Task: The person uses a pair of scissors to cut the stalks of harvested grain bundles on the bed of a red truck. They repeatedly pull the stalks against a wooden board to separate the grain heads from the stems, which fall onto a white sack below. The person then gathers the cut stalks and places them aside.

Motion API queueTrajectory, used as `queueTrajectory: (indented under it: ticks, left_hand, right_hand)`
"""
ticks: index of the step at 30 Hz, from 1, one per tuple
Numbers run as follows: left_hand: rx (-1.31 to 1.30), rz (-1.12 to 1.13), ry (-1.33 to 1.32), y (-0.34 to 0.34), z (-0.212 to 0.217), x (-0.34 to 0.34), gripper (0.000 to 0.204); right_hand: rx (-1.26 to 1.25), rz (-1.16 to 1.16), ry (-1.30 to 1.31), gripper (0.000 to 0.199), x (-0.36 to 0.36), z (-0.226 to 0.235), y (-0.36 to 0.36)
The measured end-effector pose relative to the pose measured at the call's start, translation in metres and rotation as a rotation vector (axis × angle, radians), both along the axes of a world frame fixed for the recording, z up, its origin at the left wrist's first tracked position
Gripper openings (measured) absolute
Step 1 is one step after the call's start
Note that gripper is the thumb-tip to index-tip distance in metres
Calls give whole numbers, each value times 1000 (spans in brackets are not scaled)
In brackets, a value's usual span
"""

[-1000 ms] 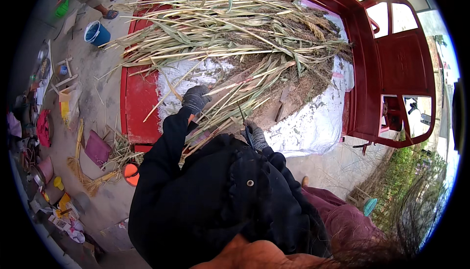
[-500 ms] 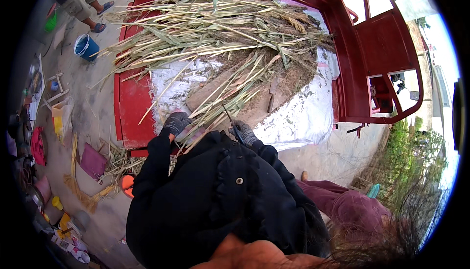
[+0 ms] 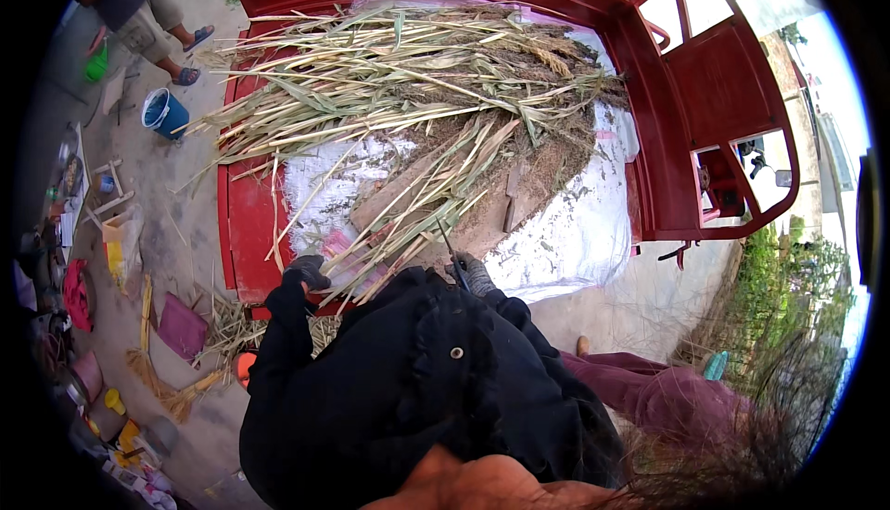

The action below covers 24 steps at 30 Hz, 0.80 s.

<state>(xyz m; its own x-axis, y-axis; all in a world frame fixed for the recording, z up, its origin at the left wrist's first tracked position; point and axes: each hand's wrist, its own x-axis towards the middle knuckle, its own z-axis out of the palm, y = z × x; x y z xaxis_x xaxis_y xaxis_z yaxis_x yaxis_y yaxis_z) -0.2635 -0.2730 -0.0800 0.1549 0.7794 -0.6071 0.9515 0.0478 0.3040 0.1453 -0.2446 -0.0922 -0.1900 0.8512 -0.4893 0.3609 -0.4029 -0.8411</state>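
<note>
My right hand (image 3: pixel 476 275), in a grey knit glove, is closed around a knife whose thin dark blade (image 3: pixel 446 239) points away from me over the near stalks. At the near left edge of the cart bed is my gloved left hand (image 3: pixel 310 274), its fingers curled beside the stalk ends; what it holds, if anything, is hidden. A loose bunch of stalks (image 3: pixel 436 181) slants between the hands and the larger pile of dry stalks with seed heads (image 3: pixel 399 70). Beneath lies a white woven sheet (image 3: pixel 575 232), with a flat brown blade-shaped piece (image 3: pixel 511 197) near its middle.
The red cart bed (image 3: pixel 250 223) has a high far wall and a red cab frame (image 3: pixel 705 102) at right. Left on the ground are a blue bucket (image 3: pixel 165 113), a purple cushion (image 3: pixel 181 326) and straw brooms (image 3: pixel 171 397). One person (image 3: pixel 139 9) stands far left; another (image 3: pixel 658 389) is near right.
My left hand has moved left and nearer, off the bunch to the bed's edge. A thin stalk now lies upright in view above it. My right hand with the knife has shifted slightly.
</note>
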Motion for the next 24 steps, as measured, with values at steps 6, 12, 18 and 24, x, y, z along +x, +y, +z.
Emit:
queueTrajectory:
  ticks: [6, 12, 18, 24]
  left_hand:
    - [576, 218, -146, 157, 55, 59, 27]
    - [742, -14, 165, 307, -16, 137, 46]
    - [439, -82, 143, 320, -41, 181, 27]
    - [462, -126, 60, 274, -50, 184, 20]
  right_hand:
    - [57, -68, 16, 32, 23, -10, 5]
    - [66, 12, -170, 36, 29, 15, 27]
    - [93, -92, -236, 38, 49, 0, 26]
    - [48, -185, -209, 38, 54, 2, 21]
